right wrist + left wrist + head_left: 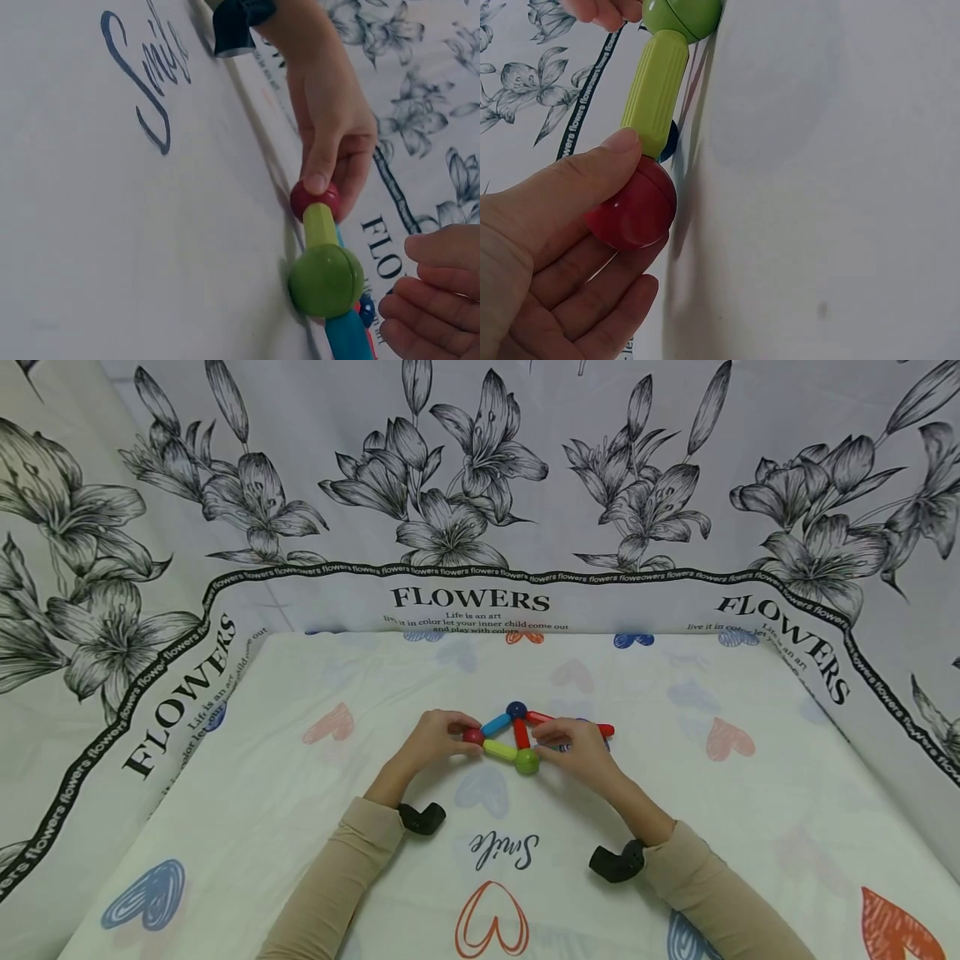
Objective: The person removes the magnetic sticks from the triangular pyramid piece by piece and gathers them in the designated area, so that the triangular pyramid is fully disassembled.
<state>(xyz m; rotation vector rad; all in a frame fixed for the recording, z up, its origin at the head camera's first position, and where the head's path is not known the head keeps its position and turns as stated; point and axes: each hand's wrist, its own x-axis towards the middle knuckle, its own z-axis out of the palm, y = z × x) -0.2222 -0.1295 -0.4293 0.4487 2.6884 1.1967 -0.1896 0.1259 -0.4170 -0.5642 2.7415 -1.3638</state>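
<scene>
Red ball (473, 736) pinched in the left hand (431, 742), joined to a yellow-green rod (500, 749). Right hand (573, 750) sits fingers loosely curled beside the green ball (527, 762); whether it has hold, cannot tell.

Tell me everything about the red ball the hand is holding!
The red ball is round, smooth and shiny, like plastic. It sits at the left corner of the stick-and-ball shape on the heart-print cloth. The left hand pinches it, thumb on top and fingers behind. The yellow-green stick joins it and leads to the green ball. From the head camera, a light blue stick also runs off from it.
</scene>
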